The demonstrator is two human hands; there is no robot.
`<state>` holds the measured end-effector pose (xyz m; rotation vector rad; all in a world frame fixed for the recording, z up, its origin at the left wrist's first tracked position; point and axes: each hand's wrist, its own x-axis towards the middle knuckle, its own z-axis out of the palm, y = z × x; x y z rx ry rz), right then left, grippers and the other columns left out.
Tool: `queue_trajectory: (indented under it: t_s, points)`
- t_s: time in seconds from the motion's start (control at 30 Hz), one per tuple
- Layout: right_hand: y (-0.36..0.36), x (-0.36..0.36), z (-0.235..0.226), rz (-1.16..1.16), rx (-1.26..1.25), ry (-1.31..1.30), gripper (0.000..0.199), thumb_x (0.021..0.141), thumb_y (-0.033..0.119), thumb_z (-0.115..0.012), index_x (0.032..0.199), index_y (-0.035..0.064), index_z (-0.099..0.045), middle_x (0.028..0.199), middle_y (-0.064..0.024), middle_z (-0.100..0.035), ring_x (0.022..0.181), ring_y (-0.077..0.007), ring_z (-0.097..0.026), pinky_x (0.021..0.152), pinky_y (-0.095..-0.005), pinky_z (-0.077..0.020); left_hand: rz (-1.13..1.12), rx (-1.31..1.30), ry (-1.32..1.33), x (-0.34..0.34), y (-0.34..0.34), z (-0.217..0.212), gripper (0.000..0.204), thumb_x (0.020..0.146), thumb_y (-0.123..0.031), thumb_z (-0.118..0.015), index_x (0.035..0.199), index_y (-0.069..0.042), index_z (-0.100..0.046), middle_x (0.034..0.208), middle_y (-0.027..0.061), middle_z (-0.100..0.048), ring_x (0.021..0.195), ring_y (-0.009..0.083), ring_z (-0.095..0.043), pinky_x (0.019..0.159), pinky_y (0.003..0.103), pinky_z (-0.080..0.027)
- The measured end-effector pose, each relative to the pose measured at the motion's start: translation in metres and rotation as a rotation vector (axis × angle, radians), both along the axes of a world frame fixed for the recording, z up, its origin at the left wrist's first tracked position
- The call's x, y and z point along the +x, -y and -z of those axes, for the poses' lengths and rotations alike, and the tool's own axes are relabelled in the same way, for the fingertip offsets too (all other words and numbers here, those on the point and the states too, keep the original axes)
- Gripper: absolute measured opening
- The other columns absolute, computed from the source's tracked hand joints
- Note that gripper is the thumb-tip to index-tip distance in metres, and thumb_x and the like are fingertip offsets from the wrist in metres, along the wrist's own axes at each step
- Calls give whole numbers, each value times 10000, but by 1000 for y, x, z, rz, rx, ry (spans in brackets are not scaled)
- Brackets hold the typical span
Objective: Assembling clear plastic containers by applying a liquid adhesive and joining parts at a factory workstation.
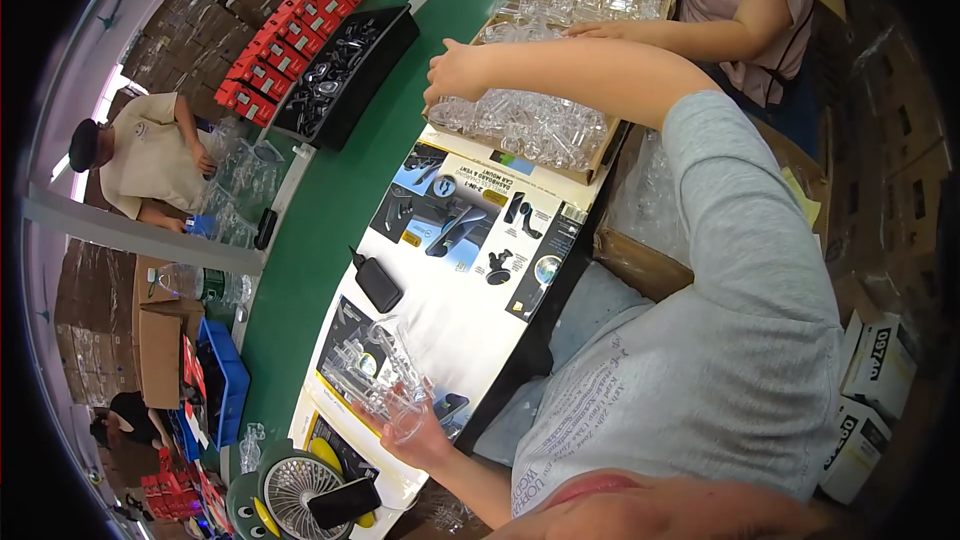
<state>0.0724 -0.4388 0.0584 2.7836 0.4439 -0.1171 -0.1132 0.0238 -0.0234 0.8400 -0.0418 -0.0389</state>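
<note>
Low over the printed cartons, my left hand (pixel 418 440) is closed round a clear moulded plastic tray (pixel 385 380). Its fingers partly show through the plastic. My right arm stretches across a shallow cardboard box (pixel 600 160) filled with similar clear plastic trays (pixel 530 130). At that box's left edge is my right hand (pixel 458 72), its fingers curled in. Whatever those fingers hold, if anything, is hidden. A black flat device with a short stub (pixel 377 283) lies on the white printed carton (pixel 425 285), between my two hands.
A co-worker's hand (pixel 600 30) rests by the box's far side. Near my left hand stand a small fan (pixel 300 490) and a phone (pixel 345 504). Across the green table (pixel 345 170) are a black bin (pixel 395 40) and red boxes (pixel 290 35). Another person (pixel 150 155) works opposite.
</note>
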Motion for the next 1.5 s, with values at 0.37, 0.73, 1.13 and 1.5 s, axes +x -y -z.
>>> queue_trajectory:
  t_s: [0.37, 0.73, 1.13, 1.5]
  points:
    - [-18, -30, -11, -27, 124, 315, 550, 745, 93, -627, 1265, 195, -481, 1178, -75, -551, 1225, -235, -424, 919, -555, -363, 52, -22, 44, -4, -3, -4, 676, 761, -253, -516, 1393, -309, -283, 1191, 99, -488, 1082, 238, -487, 926, 607, -334]
    - [-174, -185, 61, -194, 1757, -832, 805, 846, 438, -602, 1426, 77, -176, 1324, -171, -444, 1246, -261, -414, 990, -375, -383, 263, -247, 196, -11, 44, -11, 654, 744, -262, -497, 1363, -371, -320, 1196, 111, -510, 1143, 306, -435, 1011, 662, -193]
    - [-219, -198, 77, 293, 2220, -1071, 422, 798, 434, -665, 1062, 116, -579, 1040, -13, -580, 1036, -123, -515, 872, -320, -432, 149, -143, 29, -27, 69, -9, 716, 716, -287, -501, 1388, -347, -262, 1184, 105, -534, 1259, 388, -319, 1008, 681, -183]
    - [-167, -196, 65, 469, 2414, -699, 465, 835, 283, -654, 1211, 91, -461, 1123, -39, -568, 1036, -126, -542, 846, -309, -448, 244, -326, 275, -9, 16, -4, 633, 760, -205, -471, 1360, -368, -347, 1124, 144, -591, 1279, 385, -350, 1044, 674, -83]
